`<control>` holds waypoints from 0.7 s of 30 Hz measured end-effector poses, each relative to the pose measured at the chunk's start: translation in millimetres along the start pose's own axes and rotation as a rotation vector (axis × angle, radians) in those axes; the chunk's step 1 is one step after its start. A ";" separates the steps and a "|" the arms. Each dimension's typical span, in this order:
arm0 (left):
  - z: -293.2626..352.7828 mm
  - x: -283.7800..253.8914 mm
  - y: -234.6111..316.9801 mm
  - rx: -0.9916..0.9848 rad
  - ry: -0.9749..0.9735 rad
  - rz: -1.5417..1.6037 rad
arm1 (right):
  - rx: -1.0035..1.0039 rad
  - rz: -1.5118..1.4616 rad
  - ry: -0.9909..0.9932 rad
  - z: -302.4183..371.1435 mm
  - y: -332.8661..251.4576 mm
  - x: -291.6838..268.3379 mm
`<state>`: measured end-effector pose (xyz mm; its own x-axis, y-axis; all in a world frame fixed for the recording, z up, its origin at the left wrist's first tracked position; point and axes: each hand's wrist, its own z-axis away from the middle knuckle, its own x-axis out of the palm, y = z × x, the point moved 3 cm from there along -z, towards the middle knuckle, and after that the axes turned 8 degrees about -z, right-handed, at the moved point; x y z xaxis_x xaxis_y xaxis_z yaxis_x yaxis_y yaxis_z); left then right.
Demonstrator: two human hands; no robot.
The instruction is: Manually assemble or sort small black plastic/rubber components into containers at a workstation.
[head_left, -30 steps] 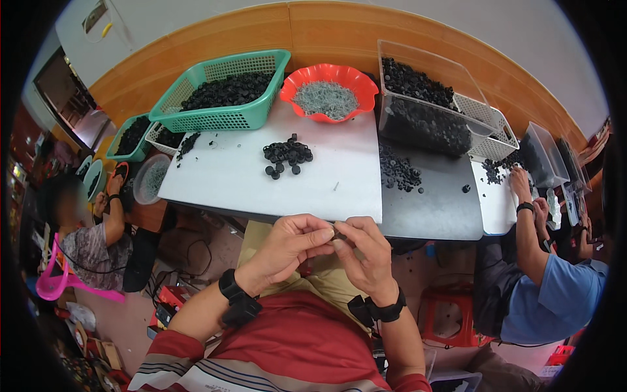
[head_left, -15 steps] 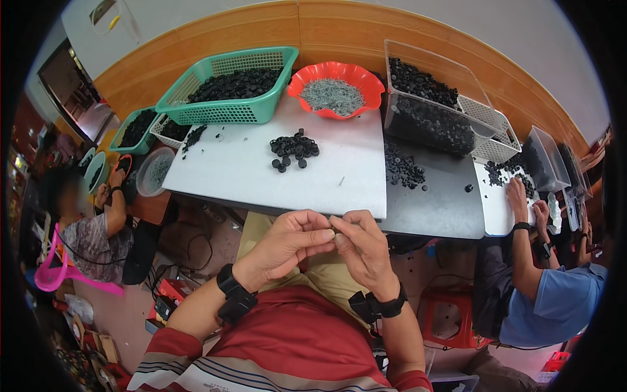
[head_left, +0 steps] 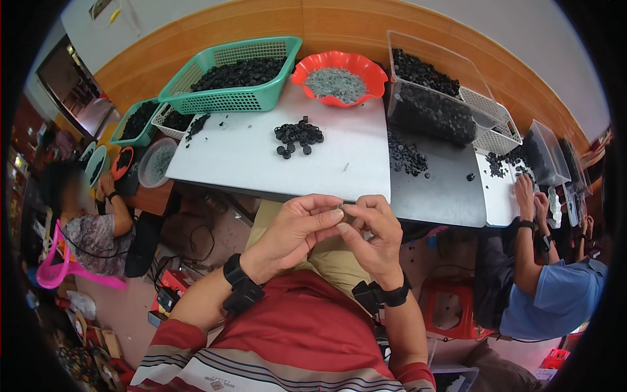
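My left hand (head_left: 302,227) and my right hand (head_left: 373,234) meet at the fingertips in front of the white board's near edge. The left thumb and fingers are pinched together. My right index finger touches near the left fingertips, with the right thumb curled a little below. Whatever lies between them is too small and hidden to name. Beyond my hands, a small heap of round black caps (head_left: 298,134) lies on the white board (head_left: 228,153). A thin clear pin-like piece (head_left: 346,166) lies near the board's right side.
Behind the heap stand a green basket (head_left: 222,102) of black parts and a red scalloped bowl (head_left: 339,101) of thin clear pieces. A clear bin (head_left: 434,111) of black parts stands to the right. Co-workers sit on both sides; a red stool (head_left: 450,307) is at right.
The table has shifted slightly upward in view. My right thumb has drawn a little away from the left fingers. The co-worker on the left has pulled a hand back from the orange dish.
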<state>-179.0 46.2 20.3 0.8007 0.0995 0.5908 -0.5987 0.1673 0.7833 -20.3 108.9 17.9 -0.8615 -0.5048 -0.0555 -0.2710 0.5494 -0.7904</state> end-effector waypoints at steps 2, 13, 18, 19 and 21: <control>-0.1 -1.1 0.0 0.013 0.019 0.019 | -0.021 0.013 0.007 -4.2 -0.2 1.8; -5.1 -7.3 6.3 0.026 0.039 0.029 | -0.032 0.044 0.071 -15.5 2.4 10.7; -14.9 -8.1 5.4 0.005 0.037 0.051 | -0.037 0.070 0.128 -17.6 7.1 9.2; -15.7 -7.2 5.8 0.003 0.038 0.066 | -0.035 0.070 0.129 -17.4 9.1 9.1; -17.1 -5.6 6.0 0.002 0.041 0.082 | -0.091 0.130 0.151 -16.8 11.1 8.6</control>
<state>-186.7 63.4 18.4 0.7491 0.1525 0.6447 -0.6624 0.1555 0.7328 -37.9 121.8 18.9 -0.9443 -0.3243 -0.0559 -0.1852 0.6643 -0.7241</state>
